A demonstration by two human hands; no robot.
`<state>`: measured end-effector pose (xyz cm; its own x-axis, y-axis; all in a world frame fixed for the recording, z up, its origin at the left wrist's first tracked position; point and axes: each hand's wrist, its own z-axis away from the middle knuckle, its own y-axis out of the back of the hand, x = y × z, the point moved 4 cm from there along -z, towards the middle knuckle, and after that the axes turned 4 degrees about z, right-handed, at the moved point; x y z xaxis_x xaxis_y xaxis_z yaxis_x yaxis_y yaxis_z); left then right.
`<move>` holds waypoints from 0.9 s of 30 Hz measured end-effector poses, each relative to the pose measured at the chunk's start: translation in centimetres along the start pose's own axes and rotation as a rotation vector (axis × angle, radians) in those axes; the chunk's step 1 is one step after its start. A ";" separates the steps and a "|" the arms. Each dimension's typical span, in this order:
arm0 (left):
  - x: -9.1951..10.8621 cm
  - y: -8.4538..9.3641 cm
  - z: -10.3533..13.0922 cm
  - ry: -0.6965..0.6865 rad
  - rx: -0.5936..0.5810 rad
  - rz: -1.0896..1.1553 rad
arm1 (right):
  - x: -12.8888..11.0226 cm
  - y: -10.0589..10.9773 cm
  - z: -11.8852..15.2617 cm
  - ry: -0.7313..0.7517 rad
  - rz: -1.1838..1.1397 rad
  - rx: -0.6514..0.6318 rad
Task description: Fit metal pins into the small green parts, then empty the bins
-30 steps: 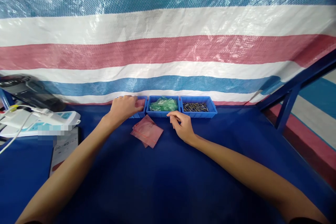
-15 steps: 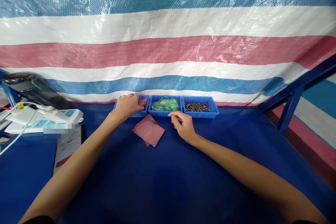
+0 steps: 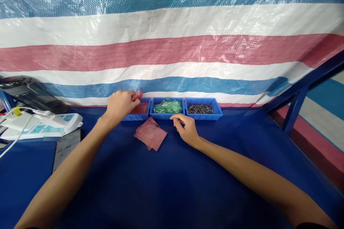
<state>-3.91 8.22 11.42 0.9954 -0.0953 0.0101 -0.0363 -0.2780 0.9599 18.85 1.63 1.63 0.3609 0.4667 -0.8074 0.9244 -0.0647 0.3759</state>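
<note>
My left hand (image 3: 120,104) is raised over the left blue bin (image 3: 136,117), its fingers closed on a crumpled pink plastic bag (image 3: 138,95). More pink film lies inside that bin. My right hand (image 3: 186,127) hovers or rests in front of the middle blue bin (image 3: 168,116), fingers curled together with nothing visible in them. Green plastic bags (image 3: 168,106) fill the middle bin. Several flat pink bags (image 3: 152,134) lie overlapping on the blue table (image 3: 166,186), between my hands. In the right blue bin (image 3: 204,116) is a heap of small metal screws (image 3: 200,109).
At the left stand a white power strip (image 3: 70,121) with cables and a phone (image 3: 66,146) showing a timer. A dark bottle (image 3: 32,93) lies behind them. A striped tarp (image 3: 172,53) hangs behind the bins. A blue metal frame (image 3: 295,103) rises at the right.
My left hand has risen out of the left bin and moved slightly left, bringing up a pink bag. My right hand has stayed nearly in place.
</note>
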 end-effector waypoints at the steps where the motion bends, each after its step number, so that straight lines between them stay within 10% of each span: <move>1: 0.0 0.7 0.1 0.004 0.016 0.092 | 0.0 0.0 0.0 -0.001 -0.002 0.001; 4: 0.3 1.8 0.7 -0.054 -0.017 0.533 | 0.0 0.1 0.0 -0.004 -0.003 0.010; 10: 1.1 -0.1 2.7 0.044 -0.448 1.257 | 0.1 0.2 0.1 0.003 -0.002 0.051; 18: 1.9 -2.2 4.5 -0.026 -0.973 1.077 | 0.1 0.2 0.1 0.010 -0.006 0.060; 22: 0.6 -1.9 3.9 -0.082 -0.854 0.741 | 0.0 0.2 0.1 0.016 -0.004 0.058; 27: 0.8 0.8 3.5 -0.202 -0.295 0.335 | 0.1 0.1 0.1 0.018 -0.007 0.049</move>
<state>-3.42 4.59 11.23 0.8950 -0.3251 0.3056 -0.2959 0.0801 0.9519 19.04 1.63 1.56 0.3530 0.4828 -0.8014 0.9319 -0.1048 0.3473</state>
